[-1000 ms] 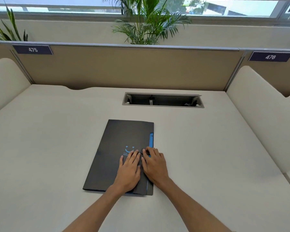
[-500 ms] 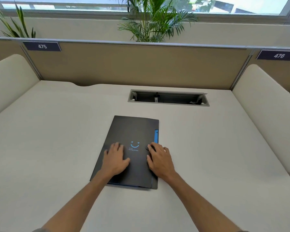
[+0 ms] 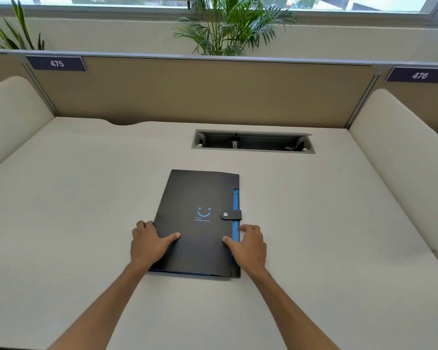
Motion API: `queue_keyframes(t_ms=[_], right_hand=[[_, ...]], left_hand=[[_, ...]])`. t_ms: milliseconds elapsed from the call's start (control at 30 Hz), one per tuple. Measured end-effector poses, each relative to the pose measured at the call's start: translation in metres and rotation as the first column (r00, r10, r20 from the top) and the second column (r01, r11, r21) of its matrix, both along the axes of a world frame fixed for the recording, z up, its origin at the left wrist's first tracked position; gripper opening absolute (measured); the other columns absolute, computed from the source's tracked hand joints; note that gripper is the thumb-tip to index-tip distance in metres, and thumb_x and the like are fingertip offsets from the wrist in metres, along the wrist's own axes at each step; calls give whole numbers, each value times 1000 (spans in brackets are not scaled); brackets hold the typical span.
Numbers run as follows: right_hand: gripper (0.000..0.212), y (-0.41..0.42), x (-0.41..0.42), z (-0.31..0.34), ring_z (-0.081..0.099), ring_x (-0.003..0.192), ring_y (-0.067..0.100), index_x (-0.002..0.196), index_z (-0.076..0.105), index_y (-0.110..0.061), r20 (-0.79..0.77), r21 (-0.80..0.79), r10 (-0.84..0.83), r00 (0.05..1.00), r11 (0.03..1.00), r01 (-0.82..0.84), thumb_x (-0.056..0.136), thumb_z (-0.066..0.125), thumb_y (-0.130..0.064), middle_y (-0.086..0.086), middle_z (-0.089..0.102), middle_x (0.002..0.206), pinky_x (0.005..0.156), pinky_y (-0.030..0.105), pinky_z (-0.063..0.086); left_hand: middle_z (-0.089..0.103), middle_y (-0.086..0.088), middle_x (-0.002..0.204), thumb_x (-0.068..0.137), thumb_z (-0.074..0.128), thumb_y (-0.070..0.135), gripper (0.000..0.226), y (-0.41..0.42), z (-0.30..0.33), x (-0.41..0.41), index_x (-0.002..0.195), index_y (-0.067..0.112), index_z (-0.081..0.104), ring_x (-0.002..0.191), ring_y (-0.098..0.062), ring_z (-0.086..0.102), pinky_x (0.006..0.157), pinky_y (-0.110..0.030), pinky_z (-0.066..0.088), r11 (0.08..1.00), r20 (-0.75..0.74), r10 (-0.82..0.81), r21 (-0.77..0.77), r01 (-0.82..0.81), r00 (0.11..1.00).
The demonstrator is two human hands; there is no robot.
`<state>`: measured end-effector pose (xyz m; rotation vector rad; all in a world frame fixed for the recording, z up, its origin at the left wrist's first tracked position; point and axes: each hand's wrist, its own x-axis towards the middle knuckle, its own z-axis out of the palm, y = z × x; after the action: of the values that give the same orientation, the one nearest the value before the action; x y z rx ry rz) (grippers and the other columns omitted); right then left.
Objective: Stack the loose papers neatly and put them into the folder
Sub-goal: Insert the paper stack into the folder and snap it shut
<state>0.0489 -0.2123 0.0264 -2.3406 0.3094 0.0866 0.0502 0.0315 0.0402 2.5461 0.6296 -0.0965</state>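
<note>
A closed black folder (image 3: 200,223) lies flat at the middle of a pale desk (image 3: 86,198), its snap strap (image 3: 231,214) fastened across the right edge over a blue inner lining. The person's left hand (image 3: 149,245) clasps the folder's left edge, thumb on the cover, fingers curled at the side. The right hand (image 3: 249,246) takes the right edge the same way, its grip closed on the folder with the thumb on top. No loose papers show on the desk. Behind, a cable tray (image 3: 253,142) sits open below a tan partition (image 3: 200,92) with tags 475 and 476.
</note>
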Motion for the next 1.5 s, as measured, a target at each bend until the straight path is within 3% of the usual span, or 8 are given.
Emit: queue_keyframes(t_ms=[167, 267, 767, 900, 1000, 1200, 1333, 1500], right_hand=[[61, 6, 11, 5, 60, 99, 18, 125, 40, -18, -93, 319, -5, 996, 947, 35, 77, 78, -23, 4, 61, 119, 90, 37, 53], [60, 13, 17, 13, 60, 95, 18, 125, 39, -18, -76, 383, -11, 997, 923, 40, 78, 76, -16, 2, 60, 117, 89, 37, 53], [76, 84, 118, 59, 54, 108, 18, 140, 37, -13, -28, 377, 184, 983, 912, -160, 77, 80, -15, 9, 54, 134, 95, 32, 50], [76, 105, 139, 56, 51, 123, 27, 138, 39, -12, -111, 301, 236, 965, 934, -193, 74, 80, -17, 9, 51, 140, 103, 41, 47], [71, 116, 143, 49, 48, 127, 29, 140, 39, -9, -185, 213, 346, 920, 928, -306, 80, 75, -20, 10, 47, 143, 103, 34, 43], [76, 140, 152, 22, 13, 149, 28, 152, 24, -10, -236, -265, 515, 824, 781, -565, 93, 52, -49, 13, 8, 163, 118, 46, 23], [77, 154, 169, 16, 5, 151, 27, 155, 14, -10, -261, -299, 517, 815, 760, -577, 97, 44, -50, 14, 0, 164, 120, 47, 16], [78, 164, 198, 15, 9, 150, 28, 155, 12, -9, -266, -321, 508, 819, 755, -572, 97, 43, -51, 14, 0, 164, 119, 46, 19]], left_hand=[[62, -12, 117, 70, 83, 26, 56, 3, 1, 3, 113, 5, 54, 99, -27, 59, 88, -41, 50, 927, 83, 143, -361, -104, 986], [63, -12, 120, 73, 81, 17, 55, 8, 8, 5, 119, 6, 53, 98, -26, 59, 89, -39, 50, 872, 102, 195, -473, -125, 975], [62, -14, 126, 77, 79, 15, 51, 93, 45, 85, 123, 4, 57, 95, -25, 56, 85, -34, 45, 874, 226, 257, -468, -127, 939], [58, -15, 134, 78, 78, 14, 62, 112, 32, 104, 133, 6, 50, 116, -32, 57, 98, -40, 45, 864, 214, 275, -482, -143, 937], [56, -16, 136, 82, 74, 13, 64, 124, 17, 113, 138, 8, 45, 122, -35, 54, 102, -43, 42, 898, 208, 233, -420, -129, 950], [47, -12, 143, 94, 52, 33, 55, 145, -21, 132, 141, 7, 41, 136, -29, 36, 104, -54, 35, 995, 116, -84, 66, 77, 990], [29, -8, 157, 100, 37, 37, 57, 156, -35, 149, 149, 8, 28, 145, -25, 24, 114, -54, 19, 975, 108, -161, 169, 141, 981], [27, -9, 158, 100, 35, 38, 59, 168, -39, 179, 150, 8, 26, 145, -26, 24, 116, -51, 19, 967, 106, -190, 191, 167, 976]])
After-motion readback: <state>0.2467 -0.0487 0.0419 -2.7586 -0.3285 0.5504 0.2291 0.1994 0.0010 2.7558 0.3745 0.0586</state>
